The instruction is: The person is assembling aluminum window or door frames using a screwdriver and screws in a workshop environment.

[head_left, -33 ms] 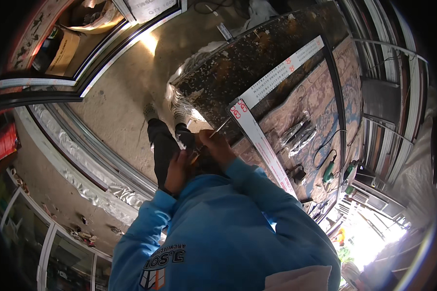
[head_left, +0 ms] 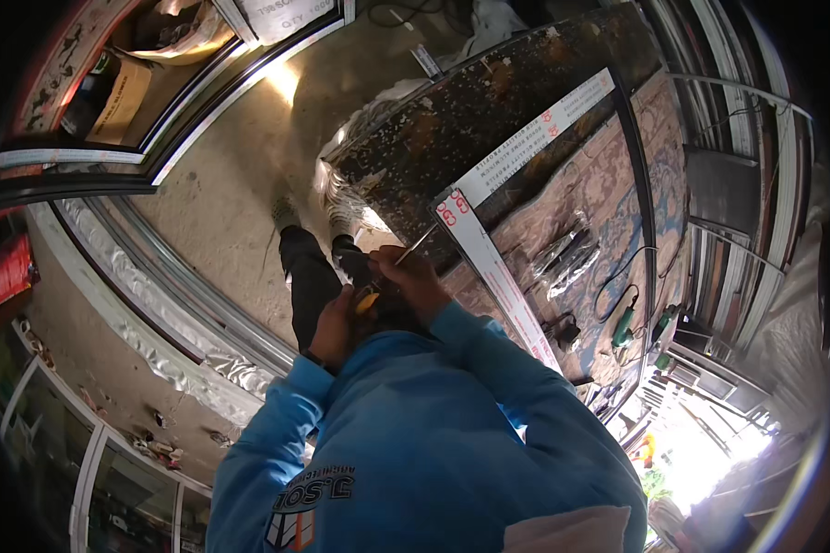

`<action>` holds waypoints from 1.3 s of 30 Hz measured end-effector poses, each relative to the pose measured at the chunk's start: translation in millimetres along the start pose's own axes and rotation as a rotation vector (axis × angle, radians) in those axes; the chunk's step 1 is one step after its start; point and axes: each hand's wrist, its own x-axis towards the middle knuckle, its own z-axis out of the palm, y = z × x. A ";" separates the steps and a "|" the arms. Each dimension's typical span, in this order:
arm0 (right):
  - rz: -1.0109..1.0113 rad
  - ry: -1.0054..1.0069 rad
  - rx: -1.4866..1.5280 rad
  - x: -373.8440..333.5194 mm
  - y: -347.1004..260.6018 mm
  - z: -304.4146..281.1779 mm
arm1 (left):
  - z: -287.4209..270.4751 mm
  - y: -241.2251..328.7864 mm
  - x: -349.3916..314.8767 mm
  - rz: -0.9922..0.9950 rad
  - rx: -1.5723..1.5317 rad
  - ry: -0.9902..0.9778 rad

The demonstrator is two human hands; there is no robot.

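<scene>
Right hand (head_left: pixel 417 286), rod (head_left: pixel 419 242) aslant, forward-right

A cluttered workshop: a large frame (head_left: pixel 503 286) with printed white strips lies across a scuffed dark workbench (head_left: pixel 406 147) and patterned cloth (head_left: pixel 599 175), where a green corded tool (head_left: pixel 623 329) rests. Long profiles (head_left: pixel 773 175) are stacked along the right side; the floor (head_left: pixel 212 184) is rough and bare.

a blue, long-sleeved, logo-printed top (head_left: pixel 452 415) is worn with black trousers (head_left: pixel 315 281).
</scene>
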 end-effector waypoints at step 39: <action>0.103 0.320 0.050 -3.9 -21.6 -26.6 | 47.4 59.7 3.9 0.517 0.714 0.229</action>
